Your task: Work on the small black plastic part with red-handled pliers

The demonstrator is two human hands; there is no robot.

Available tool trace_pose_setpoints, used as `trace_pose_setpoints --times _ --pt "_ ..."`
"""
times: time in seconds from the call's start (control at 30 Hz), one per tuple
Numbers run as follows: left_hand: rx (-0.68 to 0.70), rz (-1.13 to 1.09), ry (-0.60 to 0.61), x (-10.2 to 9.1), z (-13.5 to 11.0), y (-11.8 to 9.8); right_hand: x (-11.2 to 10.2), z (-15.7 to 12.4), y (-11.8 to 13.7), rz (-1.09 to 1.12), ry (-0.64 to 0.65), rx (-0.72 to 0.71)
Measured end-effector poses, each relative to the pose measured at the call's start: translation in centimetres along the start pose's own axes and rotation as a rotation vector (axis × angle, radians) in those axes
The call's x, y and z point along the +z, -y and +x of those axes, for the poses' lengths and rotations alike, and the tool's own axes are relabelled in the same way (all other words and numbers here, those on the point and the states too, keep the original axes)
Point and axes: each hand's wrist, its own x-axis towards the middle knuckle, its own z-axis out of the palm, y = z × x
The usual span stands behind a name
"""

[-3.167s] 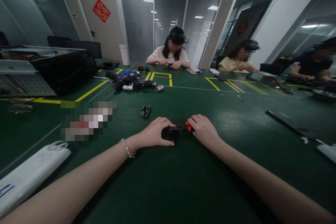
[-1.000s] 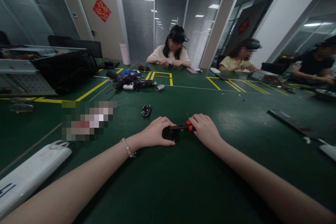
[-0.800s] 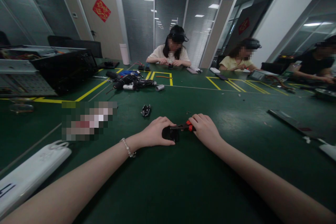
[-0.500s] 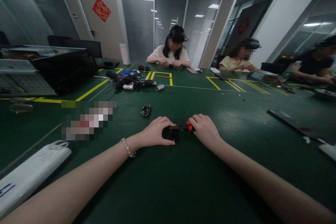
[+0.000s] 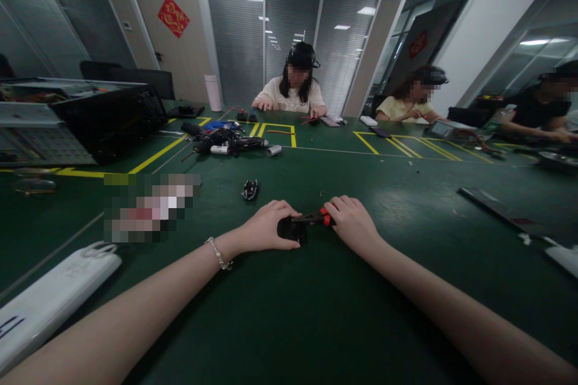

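Note:
My left hand (image 5: 270, 227) grips a small black part (image 5: 293, 231) between thumb and fingers, low over the green table (image 5: 253, 313). What kind of part it is I cannot make out. Red-handled pliers (image 5: 324, 215) are held in my right hand (image 5: 352, 219), the fingers wrapped round the grips. Their dark jaws point left and reach the black part; whether they bite on it is too small to tell. Farther off, a black and silver broken-open piece (image 5: 250, 190) lies by itself. Tiny bits (image 5: 322, 193) lie just beyond the pliers.
A white power bank-like slab (image 5: 58, 301) lies at my left forearm. Behind it stands an open computer case (image 5: 81, 120). Cables and tools (image 5: 223, 139) are heaped mid-table. A long dark bar (image 5: 497, 213) lies at right. Several co-workers sit opposite, one person (image 5: 289, 93) straight ahead.
Both my hands, the black part and the pliers stay nearly where they were. Across the table, the person's hands have moved apart, one now by a small item with red wires.

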Motion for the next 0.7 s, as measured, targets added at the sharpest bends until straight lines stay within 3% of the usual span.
trace_pose_setpoints --times 0.7 --pt "0.035 0.003 -0.023 0.06 0.04 0.07 0.08 0.08 0.18 -0.004 -0.007 0.005"
